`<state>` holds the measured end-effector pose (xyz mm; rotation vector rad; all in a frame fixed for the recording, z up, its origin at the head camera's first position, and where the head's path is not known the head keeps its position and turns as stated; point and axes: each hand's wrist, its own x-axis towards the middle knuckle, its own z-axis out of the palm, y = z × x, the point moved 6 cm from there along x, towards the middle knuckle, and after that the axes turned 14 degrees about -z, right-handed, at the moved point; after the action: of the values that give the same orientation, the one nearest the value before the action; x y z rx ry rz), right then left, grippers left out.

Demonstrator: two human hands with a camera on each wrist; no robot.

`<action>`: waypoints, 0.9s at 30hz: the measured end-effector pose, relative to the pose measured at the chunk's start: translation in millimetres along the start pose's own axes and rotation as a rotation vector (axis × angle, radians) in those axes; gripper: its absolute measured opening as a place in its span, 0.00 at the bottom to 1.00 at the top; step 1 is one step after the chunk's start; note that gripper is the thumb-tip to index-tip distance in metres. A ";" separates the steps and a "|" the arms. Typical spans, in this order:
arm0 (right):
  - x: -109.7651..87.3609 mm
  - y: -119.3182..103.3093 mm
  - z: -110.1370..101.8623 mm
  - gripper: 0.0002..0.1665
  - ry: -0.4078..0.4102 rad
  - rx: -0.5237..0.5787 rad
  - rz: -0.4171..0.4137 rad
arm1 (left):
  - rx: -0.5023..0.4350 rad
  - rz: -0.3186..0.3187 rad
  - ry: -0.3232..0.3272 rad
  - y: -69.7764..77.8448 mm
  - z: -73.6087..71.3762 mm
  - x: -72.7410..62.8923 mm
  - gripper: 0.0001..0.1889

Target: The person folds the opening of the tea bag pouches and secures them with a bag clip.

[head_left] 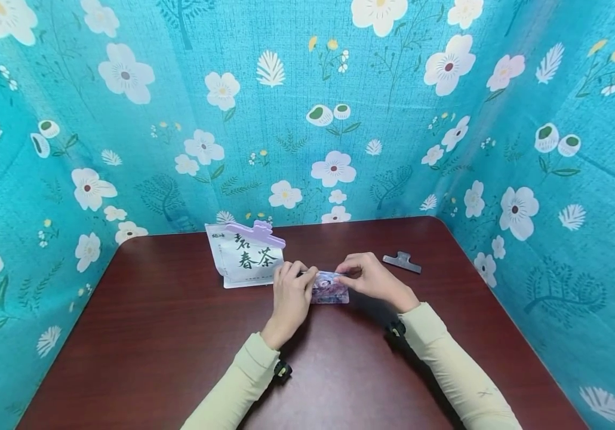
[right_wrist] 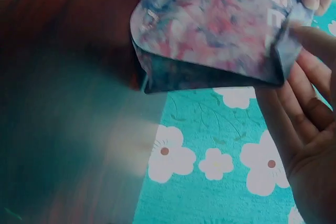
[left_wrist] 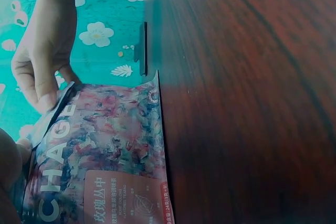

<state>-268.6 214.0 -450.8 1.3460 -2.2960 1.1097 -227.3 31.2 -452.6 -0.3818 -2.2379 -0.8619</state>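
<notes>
A floral-patterned tea pouch (head_left: 331,292) stands upright on the table in front of the person. Large pale letters and a reddish label mark its front in the left wrist view. Its top edge is folded over. At the pouch's left end the left hand (head_left: 292,292) pinches this fold. The right hand (head_left: 370,275) grips the fold's right end; in the right wrist view its thumb lies on the folded strip (right_wrist: 292,40) with the fingers behind.
A white tea bag (head_left: 248,263) with a purple clip (head_left: 256,232) along its top stands behind the left hand. Beyond the right hand, a dark metal clip (head_left: 403,261) lies on the brown table (head_left: 178,358). Flowered teal cloth (head_left: 286,149) hangs around the table's far side.
</notes>
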 end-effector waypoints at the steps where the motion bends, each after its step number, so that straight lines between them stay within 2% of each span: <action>1: 0.0 -0.2 0.6 0.07 0.009 0.003 -0.005 | 0.000 0.003 0.002 -0.2 0.3 -0.3 0.04; 5: -0.2 -1.0 4.1 0.07 0.046 -0.009 -0.045 | 0.009 0.003 -0.002 -0.4 0.7 -1.4 0.04; 9: 0.6 -4.3 5.8 0.07 0.065 -0.074 -0.092 | 0.019 -0.003 -0.012 -0.2 0.6 -2.4 0.05; 13: 2.5 -6.4 4.6 0.06 0.071 -0.103 -0.089 | 0.022 -0.002 -0.010 0.3 0.5 -2.2 0.05; 21: 1.2 -4.1 8.9 0.09 0.103 -0.036 -0.072 | 0.020 0.006 0.003 0.6 -0.3 -1.4 0.04; 27: 3.2 -5.2 13.0 0.10 0.154 -0.063 -0.177 | 0.011 0.010 0.006 2.1 0.6 -0.9 0.04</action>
<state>-264.1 201.1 -455.2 1.3594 -2.0422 1.0365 -226.0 33.1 -452.5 -0.3846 -2.2319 -0.8447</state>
